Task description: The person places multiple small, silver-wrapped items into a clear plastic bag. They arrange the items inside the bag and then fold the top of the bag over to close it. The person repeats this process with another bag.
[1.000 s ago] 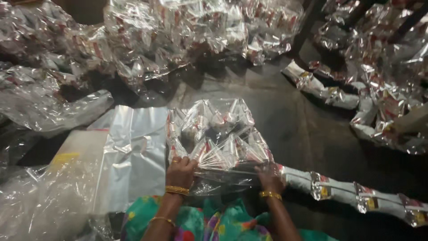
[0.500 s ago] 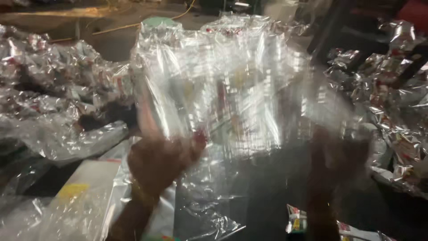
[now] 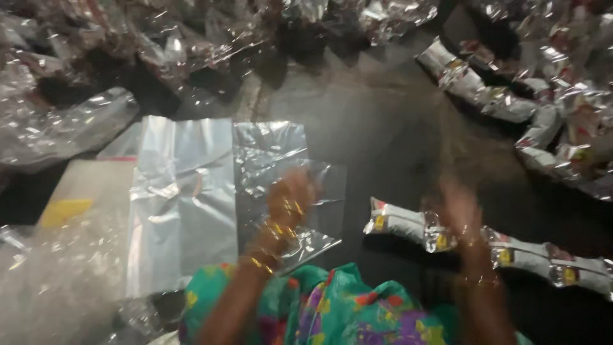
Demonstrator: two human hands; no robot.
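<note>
My left hand [image 3: 290, 199], with gold bangles at the wrist, hovers blurred over a flat clear plastic bag [image 3: 274, 153] lying on the dark floor. Its fingers look curled, and I cannot tell whether they grip the bag. My right hand [image 3: 458, 211] is also blurred. Its fingers are stretched out and hold nothing, just above a strip of joined white sachets [image 3: 396, 223] that runs off to the right. My green patterned garment [image 3: 332, 306] fills the bottom middle.
A stack of flat plastic bags [image 3: 182, 204] lies left of the clear one, beside a pale packet with a yellow label [image 3: 70, 211]. Shiny filled packs are heaped along the back [image 3: 191, 38] and the right [image 3: 562, 96]. Another sachet strip [image 3: 472, 83] lies at the upper right.
Both hands held a filled shiny pack on the floor, then lifted it up in front of the camera. Now the pack is out of my hands and both hands are back low.
</note>
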